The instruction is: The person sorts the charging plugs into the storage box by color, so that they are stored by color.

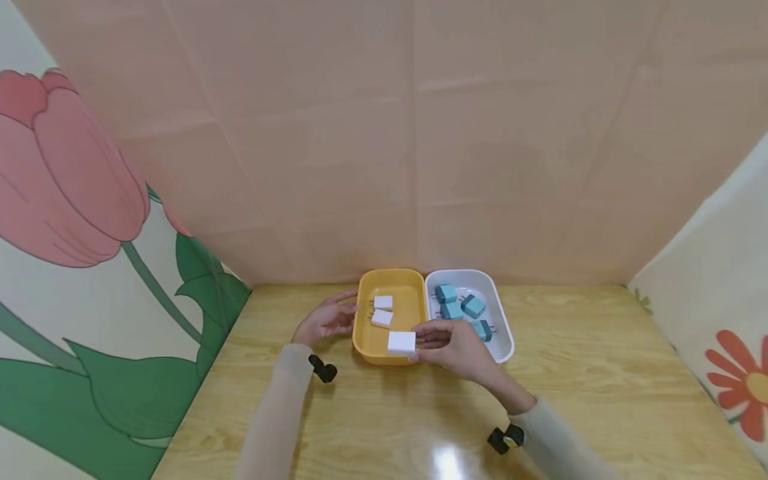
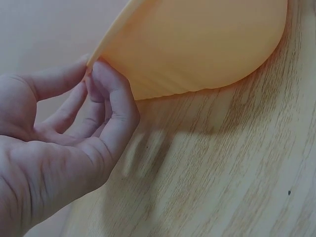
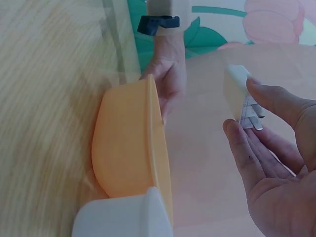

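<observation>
Between thumb and fingers my right hand (image 1: 454, 348) pinches a white plug adapter (image 1: 401, 343), held above the near right part of the yellow bin (image 1: 389, 272). Its two metal prongs (image 3: 256, 122) point back toward the palm in the right wrist view. At the bin's left side, my left hand (image 1: 329, 319) pinches the rim between thumb and fingers, as the left wrist view (image 2: 94, 123) shows of that hand. Two more white plug adapters (image 1: 382, 319) lie inside the yellow bin.
A white bin (image 1: 507, 333) stands against the yellow one on its right. Several teal plug adapters (image 1: 473, 306) lie in it. Both bins sit at the back of the wooden table (image 1: 576, 373), before a plain pinkish cloth backdrop (image 1: 414, 167).
</observation>
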### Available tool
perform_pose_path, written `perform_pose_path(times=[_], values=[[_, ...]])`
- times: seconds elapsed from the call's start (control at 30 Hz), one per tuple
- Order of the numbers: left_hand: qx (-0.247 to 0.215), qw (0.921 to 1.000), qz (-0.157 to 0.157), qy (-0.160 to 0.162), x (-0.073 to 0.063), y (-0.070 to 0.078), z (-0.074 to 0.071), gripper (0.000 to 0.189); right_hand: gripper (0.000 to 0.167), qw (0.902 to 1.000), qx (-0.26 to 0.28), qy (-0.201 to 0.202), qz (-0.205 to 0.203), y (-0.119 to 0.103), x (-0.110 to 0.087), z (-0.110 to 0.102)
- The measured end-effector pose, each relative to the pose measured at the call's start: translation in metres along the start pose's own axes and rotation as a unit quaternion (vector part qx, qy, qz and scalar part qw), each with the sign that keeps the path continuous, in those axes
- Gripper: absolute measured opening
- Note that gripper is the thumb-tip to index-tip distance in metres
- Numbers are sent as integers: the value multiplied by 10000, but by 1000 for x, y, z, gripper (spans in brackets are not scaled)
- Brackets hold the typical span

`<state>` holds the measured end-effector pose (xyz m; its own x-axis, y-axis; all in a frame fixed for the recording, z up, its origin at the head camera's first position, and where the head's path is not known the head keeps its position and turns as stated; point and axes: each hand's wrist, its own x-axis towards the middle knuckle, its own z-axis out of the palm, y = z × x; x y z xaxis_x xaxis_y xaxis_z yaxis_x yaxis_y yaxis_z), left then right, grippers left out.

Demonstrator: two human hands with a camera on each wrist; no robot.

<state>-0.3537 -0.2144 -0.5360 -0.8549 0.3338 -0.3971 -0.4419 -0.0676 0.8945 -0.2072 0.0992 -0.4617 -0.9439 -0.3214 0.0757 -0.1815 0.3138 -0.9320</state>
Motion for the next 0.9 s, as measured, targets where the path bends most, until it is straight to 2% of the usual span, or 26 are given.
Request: perform_pose_path(times=[0.17, 0.53, 0.8, 0.9], values=[[-92, 9999, -43, 46, 0, 1, -1, 58, 41, 9999, 51, 69, -69, -3, 6, -3], [8, 10000, -94, -15, -2, 1, -5, 60, 45, 9999, 137, 43, 97, -7, 23, -12], [-22, 9999, -62, -146, -1, 2, -3, 59, 44, 9997, -114, 87, 214, -7, 34, -16], [-36, 9999, -79, -141, 4, 2, -2, 59, 45, 9994, -251, 94, 232, -4, 37, -17]])
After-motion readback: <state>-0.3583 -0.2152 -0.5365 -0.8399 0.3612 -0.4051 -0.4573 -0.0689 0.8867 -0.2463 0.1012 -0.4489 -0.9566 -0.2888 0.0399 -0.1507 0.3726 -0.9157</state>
